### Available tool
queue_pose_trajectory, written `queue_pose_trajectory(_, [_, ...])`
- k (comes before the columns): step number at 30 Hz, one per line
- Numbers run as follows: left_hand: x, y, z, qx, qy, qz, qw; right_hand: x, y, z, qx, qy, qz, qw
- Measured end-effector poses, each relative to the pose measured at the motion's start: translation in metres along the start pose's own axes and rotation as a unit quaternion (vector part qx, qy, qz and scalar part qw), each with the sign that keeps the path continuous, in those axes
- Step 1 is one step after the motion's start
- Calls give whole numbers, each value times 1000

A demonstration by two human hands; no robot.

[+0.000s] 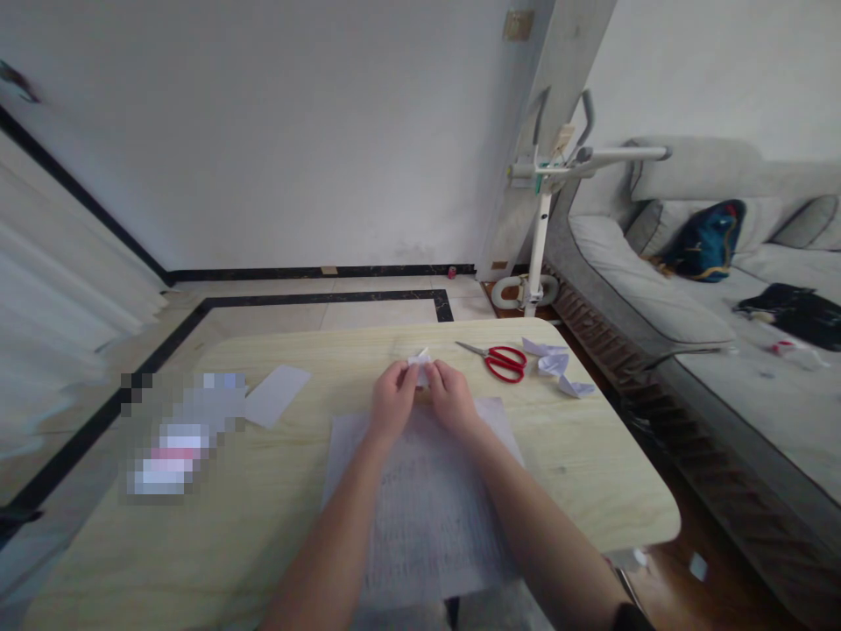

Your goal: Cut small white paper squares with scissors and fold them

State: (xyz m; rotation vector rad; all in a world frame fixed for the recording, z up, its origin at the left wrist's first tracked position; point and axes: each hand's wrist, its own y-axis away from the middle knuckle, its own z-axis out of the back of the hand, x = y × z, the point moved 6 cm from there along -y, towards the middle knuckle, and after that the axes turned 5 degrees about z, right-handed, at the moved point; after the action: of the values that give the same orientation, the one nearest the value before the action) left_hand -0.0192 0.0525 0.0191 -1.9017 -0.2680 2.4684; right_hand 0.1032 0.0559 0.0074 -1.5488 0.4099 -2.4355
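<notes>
Between my two hands, over the far middle of the table, is a small piece of folded white paper [420, 368]. My left hand [392, 396] pinches it from the left, thumb and fingers closed. From the other side my right hand [452, 394] grips the same paper, fingertips close to the left ones. The fingers cover much of the paper, so its full shape is hidden. Under my forearms lies a large printed sheet [434, 517]. Red-handled scissors [505, 361] rest to the right of my hands, blades pointing left.
White paper scraps [555, 364] lie beyond the scissors at the right. A blank paper piece [277, 394] is on the left of the wooden table [591, 473], near a pixelated patch. A grey sofa [663, 307] and a white exercise stand [540, 237] are beyond the table.
</notes>
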Motion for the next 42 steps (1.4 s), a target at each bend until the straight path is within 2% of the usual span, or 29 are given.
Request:
queue_pose_trajectory(9, [-1,1,1,-11,22,37,999,3,1,0,12,-8,-3,1000])
queue_pose_trajectory(13, [-1,2,-2,16,49,43,998,2,1,2,-9,-12,0,1000])
queue_pose_trajectory(17, [-6,2,-7,52,78,22,995,-2,0,3,-16,-33,-14,999])
queue_pose_trajectory(28, [-5,3,-10,77,69,43,994,-5,-1,9,-45,-40,-28,998])
queue_pose_trajectory(30, [-3,2,-10,70,50,33,996,-4,-1,8,-39,-39,-20,998])
queue_pose_trajectory(36, [-4,-1,0,-4,20,5,1000,1,0,4,-9,-38,2,999])
queue_pose_trajectory(42, [-4,-2,0,-8,14,-1,1000,1,0,4,-4,-48,6,999])
